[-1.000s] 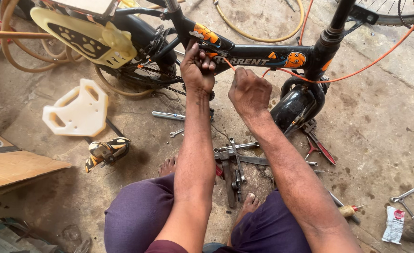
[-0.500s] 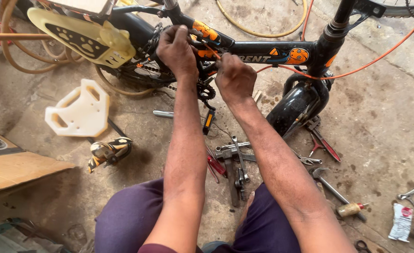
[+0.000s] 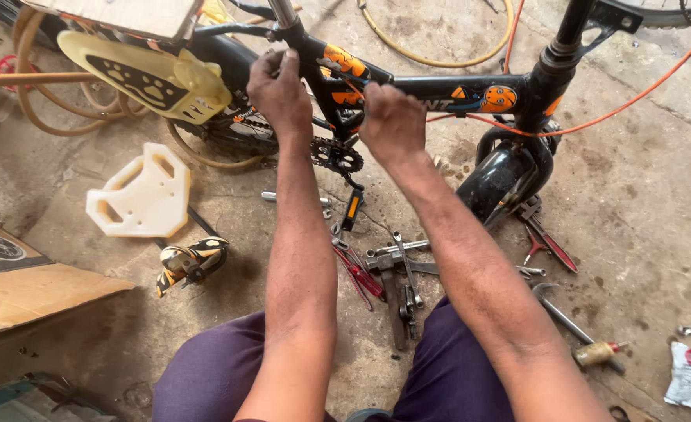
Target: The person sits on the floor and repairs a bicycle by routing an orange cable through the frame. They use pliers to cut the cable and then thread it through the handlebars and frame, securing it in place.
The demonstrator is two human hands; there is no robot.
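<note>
Both forearms reach forward nearly parallel, left hand point(image 3: 281, 92) and right hand point(image 3: 392, 123) knuckles-up, fingers curled shut, set near each other.

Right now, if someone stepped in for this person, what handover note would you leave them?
Left hand: on the black bicycle frame near the seat tube, fingers curled; grip unclear.
Right hand: on the frame's top tube by the orange cable, pinching something too small to tell.
Bike lies on the concrete floor; chainring and pedal just below the hands.
Wrenches and red-handled pliers lie loose between the knees.
Done or left: cannot tell.
</note>
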